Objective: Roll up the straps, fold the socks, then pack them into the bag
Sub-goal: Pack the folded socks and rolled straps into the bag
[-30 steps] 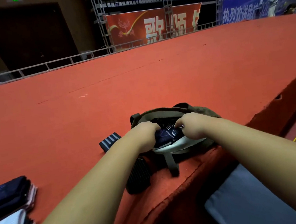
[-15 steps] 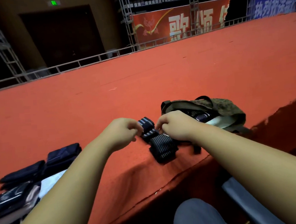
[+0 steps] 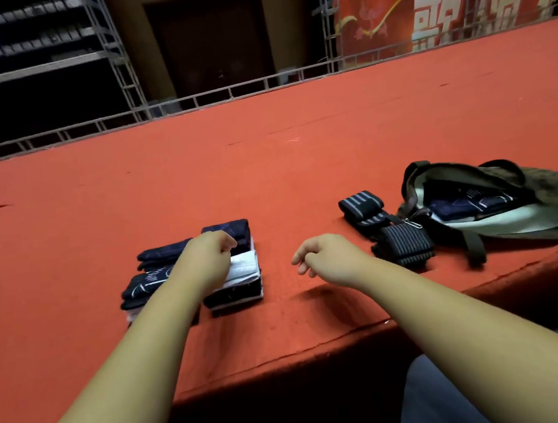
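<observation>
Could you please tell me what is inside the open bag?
Inside the bag, a folded navy sock with pale markings lies on a white layer. Anything deeper is covered by them and the bag's flap.

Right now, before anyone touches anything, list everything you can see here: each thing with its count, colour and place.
folded socks: several, number unclear, dark navy and white, stacked on the carpet at left
rolled straps: two, black with grey stripes, just left of the bag
bag: one, olive green, open, at right near the edge
packed item: one, dark navy with pale pattern, inside the bag's mouth
carpeted platform: one, red, under everything
railing: one, grey metal, along the far edge
banner: one, red with white characters, back right
door: one, dark brown, back centre
left hand: over the socks, grip hidden
right hand: loosely curled, empty, between socks and straps
</observation>
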`<state>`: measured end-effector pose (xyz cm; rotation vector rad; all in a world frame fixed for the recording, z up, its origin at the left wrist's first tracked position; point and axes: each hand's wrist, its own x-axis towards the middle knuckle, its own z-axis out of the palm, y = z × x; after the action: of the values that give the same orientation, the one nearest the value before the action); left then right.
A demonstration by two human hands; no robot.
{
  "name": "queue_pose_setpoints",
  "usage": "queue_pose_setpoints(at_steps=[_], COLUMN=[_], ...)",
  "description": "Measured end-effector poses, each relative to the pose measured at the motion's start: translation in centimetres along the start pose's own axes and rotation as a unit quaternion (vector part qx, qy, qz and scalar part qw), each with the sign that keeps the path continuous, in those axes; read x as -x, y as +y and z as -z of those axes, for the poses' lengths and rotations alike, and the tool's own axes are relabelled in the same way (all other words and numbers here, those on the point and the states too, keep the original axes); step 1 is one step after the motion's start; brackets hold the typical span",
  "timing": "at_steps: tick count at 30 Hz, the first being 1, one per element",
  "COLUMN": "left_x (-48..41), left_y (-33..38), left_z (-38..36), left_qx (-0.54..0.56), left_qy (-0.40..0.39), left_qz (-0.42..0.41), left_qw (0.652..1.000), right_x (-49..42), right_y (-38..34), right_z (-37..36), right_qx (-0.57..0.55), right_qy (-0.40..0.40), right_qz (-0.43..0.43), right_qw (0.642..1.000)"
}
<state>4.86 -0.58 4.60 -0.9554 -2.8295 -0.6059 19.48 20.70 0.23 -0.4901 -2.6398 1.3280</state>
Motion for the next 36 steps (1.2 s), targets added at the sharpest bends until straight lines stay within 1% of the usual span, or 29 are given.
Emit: queue_pose_setpoints(at_steps=[3, 6, 9, 12, 15, 16, 19, 21, 24, 29, 32, 36], left_x=[0.9, 1.8, 2.2, 1.9, 0.7, 0.2, -1.3, -2.4, -4.0, -6.5, -7.6, -8.3], left_y=[-2.4, -4.3, -5.2, -5.3, -4.8, -4.6, -3.6, -2.9, -1.9, -2.8, -3.9, -4.6], left_z=[-0.8, -2.0, -2.9, -3.5, -3.6, -3.5, -3.2, -3.0, -3.1, -3.9, -4.0, -4.0], left_qx=[0.004, 0.027, 0.008, -0.053, -0.131, -0.153, -0.206, -0.235, -0.236, -0.251, -0.219, -0.176], left_qy=[-0.013, -0.018, -0.012, -0.026, -0.042, -0.046, -0.067, -0.097, -0.167, -0.235, -0.315, -0.379], left_qz=[0.010, -0.004, -0.017, -0.043, -0.077, -0.081, -0.081, -0.070, -0.042, -0.010, 0.024, 0.050], left_qw=[1.000, 0.999, 1.000, 0.997, 0.987, 0.984, 0.973, 0.965, 0.956, 0.939, 0.923, 0.907], right_x=[-0.9, -1.9, -2.6, -3.1, -3.0, -2.9, -3.3, -3.6, -3.7, -3.7, -3.8, -4.0], right_y=[-0.1, 0.1, 0.3, 1.3, 1.9, 2.0, 2.2, 2.7, 3.1, 3.1, 3.2, 3.2], right_z=[-2.9, -5.3, -7.5, -9.8, -11.1, -11.3, -11.6, -11.6, -11.7, -11.6, -11.5, -11.4], right_qx=[-0.023, -0.025, -0.078, -0.107, -0.059, -0.048, -0.072, -0.090, -0.103, -0.131, -0.143, -0.165], right_qy=[-0.002, 0.022, 0.036, 0.050, 0.113, 0.123, 0.121, 0.120, 0.121, 0.106, 0.091, 0.069], right_qz=[0.006, 0.037, 0.067, 0.069, 0.072, 0.075, 0.086, 0.095, 0.101, 0.088, 0.080, 0.062], right_qw=[1.000, 0.999, 0.994, 0.991, 0.989, 0.988, 0.986, 0.984, 0.982, 0.982, 0.982, 0.982])
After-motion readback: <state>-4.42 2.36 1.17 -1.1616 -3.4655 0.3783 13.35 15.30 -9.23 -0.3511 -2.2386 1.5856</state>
